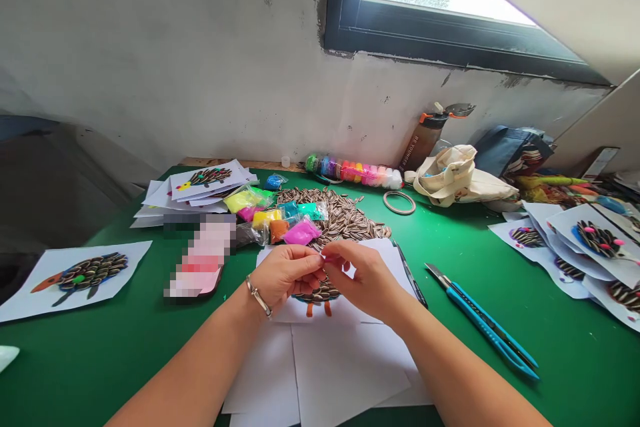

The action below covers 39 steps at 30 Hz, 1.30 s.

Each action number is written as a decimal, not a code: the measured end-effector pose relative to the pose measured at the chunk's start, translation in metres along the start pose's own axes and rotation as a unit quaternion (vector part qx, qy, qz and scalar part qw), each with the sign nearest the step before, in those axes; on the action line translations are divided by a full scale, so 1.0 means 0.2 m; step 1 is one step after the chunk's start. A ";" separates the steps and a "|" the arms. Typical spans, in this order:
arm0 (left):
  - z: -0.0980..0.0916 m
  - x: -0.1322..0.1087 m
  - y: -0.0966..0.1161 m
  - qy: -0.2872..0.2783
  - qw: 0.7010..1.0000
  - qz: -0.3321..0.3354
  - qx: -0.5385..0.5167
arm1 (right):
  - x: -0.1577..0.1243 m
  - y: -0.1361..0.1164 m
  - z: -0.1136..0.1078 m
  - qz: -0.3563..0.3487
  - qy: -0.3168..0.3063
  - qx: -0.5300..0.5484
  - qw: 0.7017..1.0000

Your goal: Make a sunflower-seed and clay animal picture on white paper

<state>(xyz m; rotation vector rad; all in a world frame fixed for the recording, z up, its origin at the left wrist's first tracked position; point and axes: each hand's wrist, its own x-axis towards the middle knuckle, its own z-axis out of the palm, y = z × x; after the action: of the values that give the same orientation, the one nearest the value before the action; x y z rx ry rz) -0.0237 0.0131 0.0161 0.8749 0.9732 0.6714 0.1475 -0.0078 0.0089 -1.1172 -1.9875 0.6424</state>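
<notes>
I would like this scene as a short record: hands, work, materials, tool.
Left hand: fingertips brought together
Right hand: fingertips close to the left's; any held item too small to tell
Work: seed picture with orange legs, partly hidden by hands
Materials: loose seeds, heaped; colored packets at heap's left
Tool: blue cutter, at right, blade out

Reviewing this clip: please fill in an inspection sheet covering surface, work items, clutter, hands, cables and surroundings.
Surface: green tabletop, with loose white paper in front.
Work items: seed collage with orange feet, partly hidden by the hands; sunflower seed heap; bagged coloured clay.
Clutter: blue utility knife, blade exposed, at right; tape roll; brown bottle; canvas bag.
Hands: left hand and right hand meet at the fingertips above the collage; anything pinched is too small to identify.
Cables: nothing seen.
Surroundings: marked grey wall; dark window frame.
</notes>
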 end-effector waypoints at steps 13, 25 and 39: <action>-0.01 0.01 0.00 0.012 1.000 -0.001 0.008 | -0.01 0.00 0.00 -0.016 -0.022 -0.090 0.996; 0.01 0.02 -0.02 0.064 0.973 0.101 0.198 | 0.01 0.00 0.01 0.112 -0.054 -0.031 0.992; 0.02 0.00 0.01 0.090 0.981 0.084 0.151 | -0.01 0.01 0.00 0.040 0.034 -0.101 0.994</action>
<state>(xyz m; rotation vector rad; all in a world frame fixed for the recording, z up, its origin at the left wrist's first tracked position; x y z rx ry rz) -0.0206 0.0129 0.0178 1.1899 1.1926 0.7674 0.1485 -0.0085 0.0075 -1.3280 -1.9902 0.4463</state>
